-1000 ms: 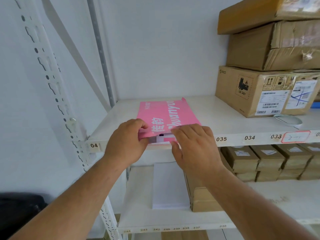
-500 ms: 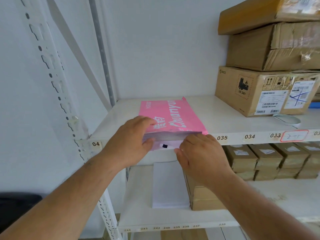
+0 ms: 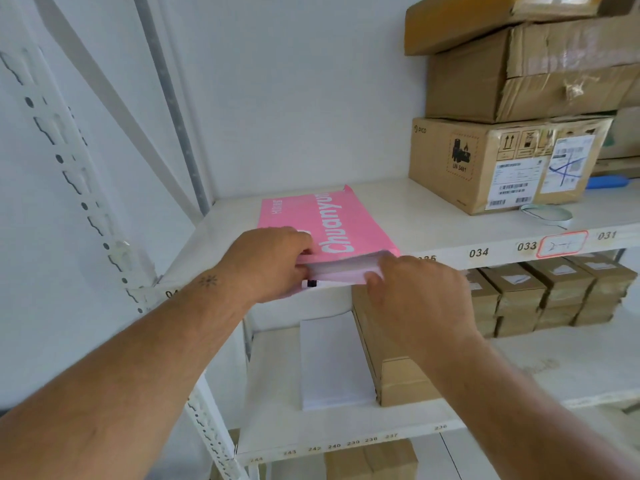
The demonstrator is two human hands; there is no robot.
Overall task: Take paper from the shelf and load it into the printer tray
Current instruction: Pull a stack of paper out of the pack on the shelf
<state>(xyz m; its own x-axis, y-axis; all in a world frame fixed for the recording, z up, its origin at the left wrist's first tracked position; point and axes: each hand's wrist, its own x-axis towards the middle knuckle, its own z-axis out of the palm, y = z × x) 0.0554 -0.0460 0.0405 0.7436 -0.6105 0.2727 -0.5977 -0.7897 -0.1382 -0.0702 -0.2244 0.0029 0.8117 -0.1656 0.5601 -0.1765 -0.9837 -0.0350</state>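
A pink paper pack (image 3: 332,220) with white lettering lies on the upper white shelf (image 3: 433,220), its open end toward me. White sheets (image 3: 341,270) show at that open end, slightly out of the wrapper. My left hand (image 3: 270,263) grips the left side of the pack's open end, thumb under, fingers on the pink wrapper. My right hand (image 3: 415,299) pinches the right front corner of the white sheets. The printer is not in view.
Stacked cardboard boxes (image 3: 502,161) fill the right of the upper shelf. On the lower shelf (image 3: 554,372) lie a loose white paper stack (image 3: 332,358), a brown box (image 3: 391,372) beside it and several small brown boxes (image 3: 554,292). A perforated white upright (image 3: 79,188) stands at left.
The open end of the pink pack has lifted and the white sheets have slid out toward me. My right hand shifted from on top of the flap to the sheets' front edge.
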